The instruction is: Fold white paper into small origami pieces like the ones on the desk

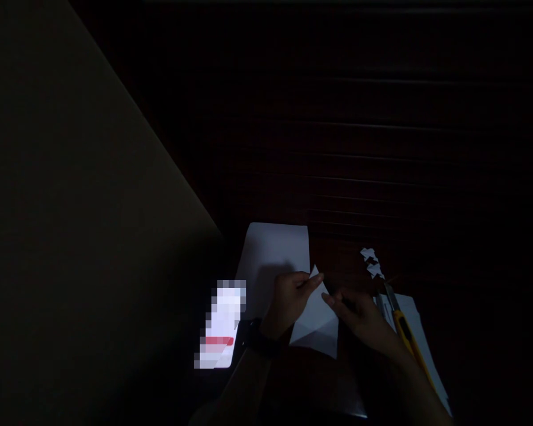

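Observation:
A white sheet of paper [317, 319], folded to a point at its top and creased across its lower part, is held up between my hands. My left hand [291, 299] pinches it close to the pointed tip, thumb in front. At the sheet's right edge, the thumb and fingers of my right hand [357, 313] are closed on the paper; dim light partly hides the fingers. A dark band circles my left wrist. Behind my left hand lies a larger flat white sheet [275, 242], shaded by the hand.
A lit phone [224, 325], its screen blurred, lies left of my left wrist. To the right, a yellow utility knife [408, 337] rests on a stack of white papers [426, 346]. Small folded paper pieces [372, 263] lie beyond it. A wall [93, 207] rises at left.

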The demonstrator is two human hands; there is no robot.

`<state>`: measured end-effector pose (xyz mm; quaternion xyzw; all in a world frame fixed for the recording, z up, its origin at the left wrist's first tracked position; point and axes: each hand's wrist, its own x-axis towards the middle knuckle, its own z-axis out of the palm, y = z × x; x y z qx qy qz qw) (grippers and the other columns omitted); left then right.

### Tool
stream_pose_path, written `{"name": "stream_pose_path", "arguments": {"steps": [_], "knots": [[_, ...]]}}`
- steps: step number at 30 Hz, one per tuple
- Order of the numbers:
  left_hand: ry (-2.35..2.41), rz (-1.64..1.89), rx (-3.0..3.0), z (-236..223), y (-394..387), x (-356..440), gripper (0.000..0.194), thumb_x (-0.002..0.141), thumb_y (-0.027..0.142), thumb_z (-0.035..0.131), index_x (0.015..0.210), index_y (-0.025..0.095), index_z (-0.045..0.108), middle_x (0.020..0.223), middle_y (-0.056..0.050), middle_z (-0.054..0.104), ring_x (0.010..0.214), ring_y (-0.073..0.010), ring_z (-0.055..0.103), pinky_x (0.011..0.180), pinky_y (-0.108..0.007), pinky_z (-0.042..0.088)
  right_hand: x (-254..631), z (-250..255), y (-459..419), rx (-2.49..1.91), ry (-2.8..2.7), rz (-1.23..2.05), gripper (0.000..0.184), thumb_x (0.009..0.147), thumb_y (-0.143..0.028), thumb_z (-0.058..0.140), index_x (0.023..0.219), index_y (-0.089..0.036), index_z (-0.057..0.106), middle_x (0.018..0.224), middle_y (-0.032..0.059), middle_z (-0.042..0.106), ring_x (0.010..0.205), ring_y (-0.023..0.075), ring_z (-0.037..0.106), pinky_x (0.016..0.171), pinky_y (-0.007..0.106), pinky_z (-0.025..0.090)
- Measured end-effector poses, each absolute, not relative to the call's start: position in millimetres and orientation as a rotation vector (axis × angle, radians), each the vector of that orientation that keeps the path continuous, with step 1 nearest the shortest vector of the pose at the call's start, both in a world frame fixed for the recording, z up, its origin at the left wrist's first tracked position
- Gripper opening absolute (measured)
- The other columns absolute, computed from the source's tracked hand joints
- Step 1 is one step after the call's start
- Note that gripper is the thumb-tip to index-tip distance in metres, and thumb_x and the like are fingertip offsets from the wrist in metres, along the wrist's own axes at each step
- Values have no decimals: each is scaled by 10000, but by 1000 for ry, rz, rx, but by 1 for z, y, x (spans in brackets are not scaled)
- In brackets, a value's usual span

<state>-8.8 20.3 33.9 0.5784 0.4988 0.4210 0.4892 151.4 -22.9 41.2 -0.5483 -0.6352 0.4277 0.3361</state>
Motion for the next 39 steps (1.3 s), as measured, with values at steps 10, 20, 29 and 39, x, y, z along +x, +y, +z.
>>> {"name": "stream_pose_path", "arguments": {"steps": [10, 20, 29, 39], "knots": [[1209, 1044, 1393, 38, 18, -11, 398, 755, 427, 579, 483, 145, 506, 487, 40, 354, 466, -71, 307, 435, -220, 214, 152, 40, -24, -1437, -1713, 1103, 352, 874, -432, 437, 624, -185, 456, 568, -49, 386, 536, 101, 377, 491, 213, 292], [1224, 1052, 1426, 40, 21, -15, 393, 770, 394, 574, 486, 142, 472, 496, 41, 332, 478, -69, 301, 439, -219, 221, 153, 34, -23, -1449, -1670, 1160, 393, 865, -408, 470, 552, -178, 409, 529, -56, 332, 514, 89, 344, 476, 212, 261], [1167, 993, 1321, 35, 17, -6, 351, 769, 419, 573, 579, 124, 567, 532, 23, 443, 510, -82, 397, 459, -207, 277, 152, 34, -17, -1306, -1472, 1212, 203, 850, -355, 513, 776, -177, 579, 730, -2, 570, 690, 141, 504, 601, 217, 385], [1191, 1056, 1359, 37, 12, 0, 375, 787, 415, 549, 546, 128, 528, 516, 36, 382, 497, -73, 341, 444, -206, 246, 141, 29, -20, -1369, -1313, 1147, 323, 845, -367, 519, 597, -179, 432, 563, -52, 372, 521, 87, 340, 452, 196, 278]]}}
